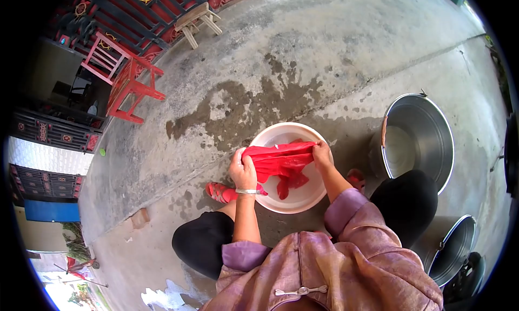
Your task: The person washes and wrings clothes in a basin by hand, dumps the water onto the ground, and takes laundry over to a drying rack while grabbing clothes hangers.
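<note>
A wet red cloth [278, 160] is stretched between my two hands over a white basin [294, 207]. My left hand [243, 170] is closed round the cloth's left end, above the basin's left rim. At the right end, my right hand [323, 153] grips the cloth near the basin's right rim. The cloth's lower part hangs down into the basin, where whitish water shows around it. The fingertips of both hands are partly hidden by the cloth.
A large metal bucket [440, 143] stands right of the basin, and a smaller metal bucket [454, 251] at lower right. Farther off are a red chair [127, 86] and a wooden stool [195, 20]. Wet patches mark the concrete floor [357, 46]. My knees flank the basin.
</note>
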A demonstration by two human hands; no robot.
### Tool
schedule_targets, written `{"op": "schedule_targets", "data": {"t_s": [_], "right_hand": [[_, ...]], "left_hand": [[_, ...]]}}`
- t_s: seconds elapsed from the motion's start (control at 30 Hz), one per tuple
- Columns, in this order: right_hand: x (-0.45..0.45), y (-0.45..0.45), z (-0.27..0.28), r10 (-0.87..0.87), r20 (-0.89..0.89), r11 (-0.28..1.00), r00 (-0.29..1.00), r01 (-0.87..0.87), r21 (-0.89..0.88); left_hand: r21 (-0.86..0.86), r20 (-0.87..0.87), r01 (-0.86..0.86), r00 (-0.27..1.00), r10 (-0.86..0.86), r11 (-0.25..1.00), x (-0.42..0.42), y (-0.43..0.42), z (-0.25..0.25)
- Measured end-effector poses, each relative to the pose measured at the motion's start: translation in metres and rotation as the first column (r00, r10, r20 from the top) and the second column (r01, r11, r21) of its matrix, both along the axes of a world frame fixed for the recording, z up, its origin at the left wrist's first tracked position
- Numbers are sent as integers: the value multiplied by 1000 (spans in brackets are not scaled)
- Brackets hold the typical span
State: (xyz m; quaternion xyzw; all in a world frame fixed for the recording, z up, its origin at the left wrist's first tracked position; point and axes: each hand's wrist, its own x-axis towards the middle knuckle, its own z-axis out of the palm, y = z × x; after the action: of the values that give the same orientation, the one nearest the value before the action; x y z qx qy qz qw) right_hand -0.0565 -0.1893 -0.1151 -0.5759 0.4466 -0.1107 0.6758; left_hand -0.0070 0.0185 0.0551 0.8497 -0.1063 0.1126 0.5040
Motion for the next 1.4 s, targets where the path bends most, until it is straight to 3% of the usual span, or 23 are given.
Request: {"op": "schedule_targets", "data": {"t_s": [0.07,0.2,0.27,0.3,0.37,0.4,0.5,0.53,0.63,0.8,0.93,1.0,1.13,1.2,1.4], "right_hand": [[-1,-6,1,47,130,995,990,-58,78],[-8,-14,4,243,110,968,964,-233,-97],[-15,-12,16,333,72,931,940,-315,-186],[-17,-12,28,274,46,933,961,-254,-254],[-21,-11,59,149,8,911,989,-134,-390],[-20,-12,62,37,98,890,995,12,-457],[-8,-22,60,-139,60,899,988,151,-412],[-4,-23,62,-155,89,908,984,178,-378],[16,-29,70,-109,222,924,969,182,-337],[32,-42,112,110,120,956,987,-72,-283],[37,-47,124,69,199,970,978,-19,-240],[34,-45,139,66,269,993,961,-38,-108],[26,-39,182,93,410,960,908,-191,206],[25,-35,197,142,436,931,889,-270,247],[26,-15,224,239,464,840,853,-422,343]], "left_hand": [[89,9,-70,998,69,994,1,5,-4],[123,26,-124,992,122,985,-2,3,8],[218,151,-188,976,158,957,-3,2,10],[262,213,-223,962,169,939,-3,2,11],[156,126,-206,974,188,966,-1,5,1],[101,81,-201,978,193,974,-1,5,0],[83,-44,-219,974,223,972,-5,0,-5],[111,38,-228,974,225,967,-3,0,-8],[87,17,-221,975,220,971,2,5,-9],[1,-15,-251,968,251,968,9,15,-13],[4,-84,-283,956,283,959,9,19,-7],[3,-125,-286,951,284,958,10,21,-4],[-8,-26,-322,946,322,947,14,26,-10],[-4,-65,-333,941,332,943,13,26,-11],[199,-103,-292,943,316,935,9,28,-19]]}}
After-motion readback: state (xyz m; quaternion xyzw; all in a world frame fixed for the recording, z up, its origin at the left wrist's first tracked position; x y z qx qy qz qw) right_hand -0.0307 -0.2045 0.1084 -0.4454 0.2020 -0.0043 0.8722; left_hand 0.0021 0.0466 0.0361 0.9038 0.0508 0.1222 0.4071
